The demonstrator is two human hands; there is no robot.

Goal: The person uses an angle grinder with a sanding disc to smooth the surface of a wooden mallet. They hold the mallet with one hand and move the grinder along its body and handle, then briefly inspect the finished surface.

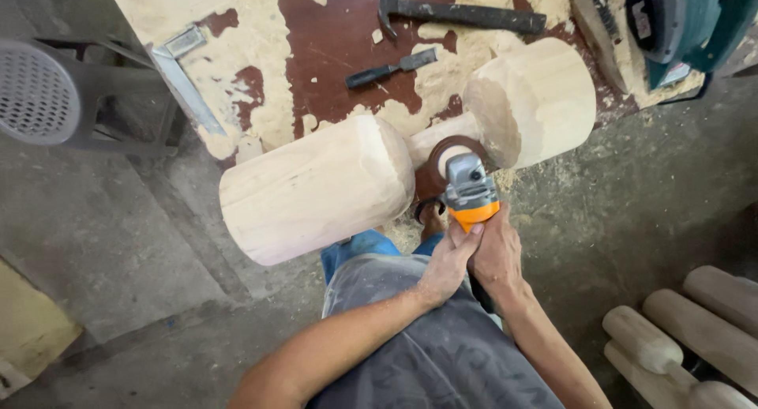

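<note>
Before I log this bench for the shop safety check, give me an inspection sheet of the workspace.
Surface: workbench, dark red top, largely covered in sawdust.
Job's things: dumbbell-shaped wooden piece lying on the bench edge; angle grinder with its disc at the narrow neck.
Clutter: hammer, chisel, metal square, wire brush, teal power tool.
Grippers: left hand and right hand both wrapped around the grinder's body.
Cables: nothing seen.
Surroundings: concrete floor, grey plastic stool, turned wooden pieces stacked at lower right.
</note>
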